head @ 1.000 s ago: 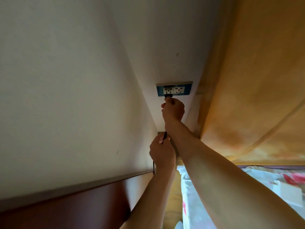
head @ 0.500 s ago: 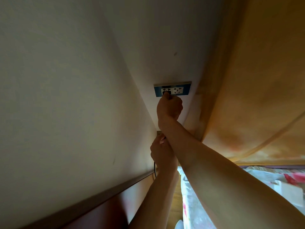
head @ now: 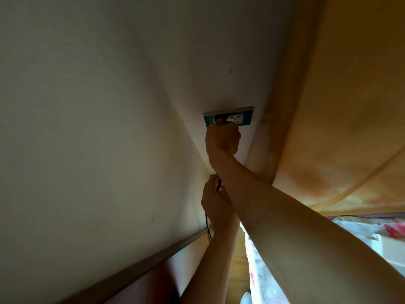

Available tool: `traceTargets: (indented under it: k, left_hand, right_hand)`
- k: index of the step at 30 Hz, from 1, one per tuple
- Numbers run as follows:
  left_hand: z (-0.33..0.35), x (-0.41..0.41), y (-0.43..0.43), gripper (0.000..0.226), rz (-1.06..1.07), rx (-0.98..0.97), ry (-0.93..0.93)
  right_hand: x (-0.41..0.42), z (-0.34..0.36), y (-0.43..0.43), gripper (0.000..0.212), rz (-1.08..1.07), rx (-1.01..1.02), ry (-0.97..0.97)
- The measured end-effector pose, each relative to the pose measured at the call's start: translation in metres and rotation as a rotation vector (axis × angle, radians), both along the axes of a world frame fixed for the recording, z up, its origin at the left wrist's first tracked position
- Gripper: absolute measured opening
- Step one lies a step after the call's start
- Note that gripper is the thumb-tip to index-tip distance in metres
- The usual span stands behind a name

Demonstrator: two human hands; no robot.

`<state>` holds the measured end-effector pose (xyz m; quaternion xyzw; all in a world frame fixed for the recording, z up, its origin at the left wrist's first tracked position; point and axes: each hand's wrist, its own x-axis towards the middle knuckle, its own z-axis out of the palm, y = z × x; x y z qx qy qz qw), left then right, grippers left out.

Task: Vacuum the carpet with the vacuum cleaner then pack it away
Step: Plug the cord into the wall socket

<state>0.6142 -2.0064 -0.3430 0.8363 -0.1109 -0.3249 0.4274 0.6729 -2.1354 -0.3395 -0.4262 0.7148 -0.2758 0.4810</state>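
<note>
Head: right hand [head: 222,139] holds plug [head: 219,121] at socket [head: 238,120]; left hand [head: 215,205], cord [head: 208,227].

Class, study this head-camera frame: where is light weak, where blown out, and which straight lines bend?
Head view: dim around the socket, so the plug at the right hand is a dark smudge; head view: the bedding lower right is blown out; head view: the wall corner bows.
</note>
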Motion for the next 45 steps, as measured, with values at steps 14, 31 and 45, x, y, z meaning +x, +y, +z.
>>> traceTargets:
  k: [14,31,45]
  left_hand:
    - [0.06,-0.038,0.067,0.02,-0.768,0.443,0.043]
    - [0.203,0.03,0.322,0.03,-1.103,0.617,-0.536]
    - [0.265,0.131,0.739,0.022,-0.788,0.655,-0.426]
  right_hand:
    - [-0.086,0.075,0.09,0.019,0.88,-0.025,0.352]
    - [-0.153,0.187,0.318,0.023,1.405,-0.294,0.817]
    - [-0.05,0.232,0.655,0.031,1.91,-0.513,0.906]
